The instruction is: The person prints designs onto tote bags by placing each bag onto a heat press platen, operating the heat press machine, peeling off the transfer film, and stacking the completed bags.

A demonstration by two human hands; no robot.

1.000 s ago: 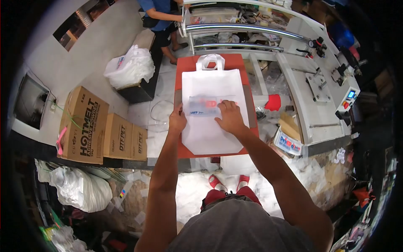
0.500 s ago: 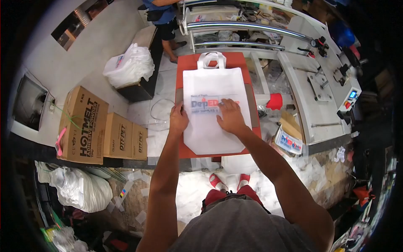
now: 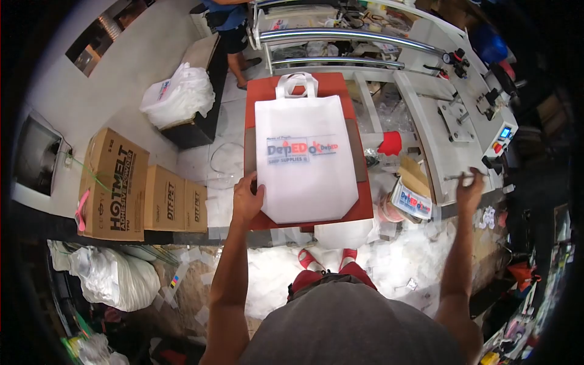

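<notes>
A white cloth bag (image 3: 307,188) with looped handles lies flat on a red-brown board (image 3: 359,210). Blue and red "DepED" print (image 3: 298,149) shows across its upper middle. My left hand (image 3: 248,199) rests at the bag's lower left edge, thumb apart from the fingers, holding nothing I can see. Out to the right, my right hand (image 3: 470,191) is in the air by the white machine's front edge, its fingers apart and nothing visible in them. On the floor between my feet and right arm lies a small crumpled clear piece (image 3: 412,284).
The white press machine (image 3: 447,128) with its control box (image 3: 504,139) stands right. A box of printed transfers (image 3: 413,201) sits beside the board. Cartons (image 3: 115,182) and a pile of white bags (image 3: 179,94) are left. Another person (image 3: 234,42) stands at the back.
My right hand has left the print and swung far right. My left hand has slid down the bag's left edge. The print now shows uncovered, and a clear scrap is visible on the floor.
</notes>
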